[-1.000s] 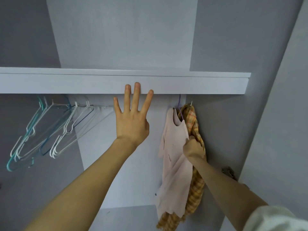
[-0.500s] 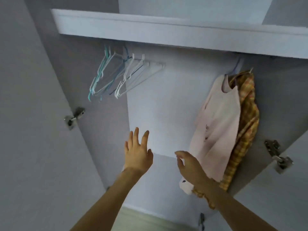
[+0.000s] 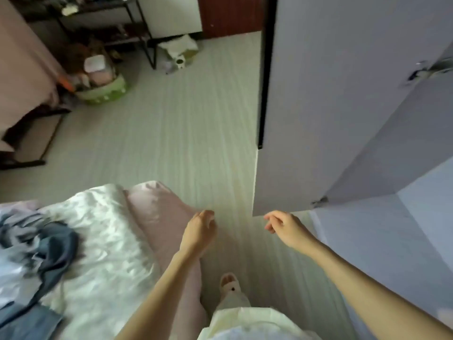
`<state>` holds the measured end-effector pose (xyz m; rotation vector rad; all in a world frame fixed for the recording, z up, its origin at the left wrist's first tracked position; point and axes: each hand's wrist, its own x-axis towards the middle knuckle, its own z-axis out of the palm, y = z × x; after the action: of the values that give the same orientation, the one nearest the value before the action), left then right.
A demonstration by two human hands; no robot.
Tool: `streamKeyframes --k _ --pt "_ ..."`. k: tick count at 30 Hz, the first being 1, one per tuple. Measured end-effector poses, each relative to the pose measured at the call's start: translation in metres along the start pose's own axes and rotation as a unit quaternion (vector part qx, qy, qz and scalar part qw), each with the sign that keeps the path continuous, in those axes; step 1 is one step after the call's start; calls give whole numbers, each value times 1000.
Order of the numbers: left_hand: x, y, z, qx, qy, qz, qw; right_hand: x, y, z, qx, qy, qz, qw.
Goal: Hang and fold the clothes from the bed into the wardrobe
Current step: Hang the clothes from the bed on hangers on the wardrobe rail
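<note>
I am looking down at the pale floor [image 3: 196, 133] between the bed [image 3: 103, 231] and the wardrobe [image 3: 382, 241]. My left hand [image 3: 199, 233] hangs over the edge of the bed, fingers loosely curled and holding nothing, just above the pink sheet [image 3: 157, 212] that drapes down the bed's side. My right hand [image 3: 285, 228] is out in front of me at about the same height, fingers relaxed and slightly bent, also holding nothing; it sits just below the bottom corner of the open wardrobe door [image 3: 318, 106], though I cannot tell whether it touches it. The clothes [image 3: 41, 246] lie in a dark blue and grey heap on the white cover at the left side of the bed, well apart from both hands; the blur hides how many pieces there are. Below my arms I see my pale skirt [image 3: 245, 320] and one foot in a light slipper [image 3: 230, 284] on the floor, close to the bed's edge. Farther off on the floor stands a green basket [image 3: 105, 89] full of things, beside a dark metal rack [image 3: 137, 33].
</note>
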<state>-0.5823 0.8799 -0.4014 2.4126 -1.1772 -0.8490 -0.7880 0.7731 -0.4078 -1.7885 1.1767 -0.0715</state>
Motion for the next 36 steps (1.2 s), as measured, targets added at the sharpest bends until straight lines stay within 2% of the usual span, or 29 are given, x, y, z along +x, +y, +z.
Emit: streamKeyframes --k 3,5,11,17,21,26,28,30,32,34,36 --pt "-42 -81 -31 -51 64 -109 991 18 -53 64 -21 -102 -49 993" --pt "-78 -147 -49 -109 123 -188 968 27 -97 126 -62 -191 -88 976" --pt "-131 -266 -90 -144 175 -306 925 32 -175 247 -130 -322 -130 929" --pt "-96 -414 -170 -183 220 -378 881 71 -269 362 -116 -346 -124 923" --pt "-51 -508 -206 -304 251 -453 799 112 -324 429 -95 -334 -125 929" --pt "-1 -591 -210 -317 252 -545 734 144 -327 483 -77 -345 -94 931" --pt "11 -612 -205 -326 287 -541 720 153 -315 491 -85 -341 -76 933" --pt "18 -621 -209 -320 354 -533 698 160 -307 497 -96 -333 -59 936" --pt "20 -611 -223 -324 424 -482 695 164 -308 499 -96 -325 -51 939" --pt "9 -589 -240 -371 452 -370 722 165 -322 502 -72 -310 -54 946" --pt "-13 -559 -251 -393 417 -264 776 161 -346 507 -12 -302 -45 952"
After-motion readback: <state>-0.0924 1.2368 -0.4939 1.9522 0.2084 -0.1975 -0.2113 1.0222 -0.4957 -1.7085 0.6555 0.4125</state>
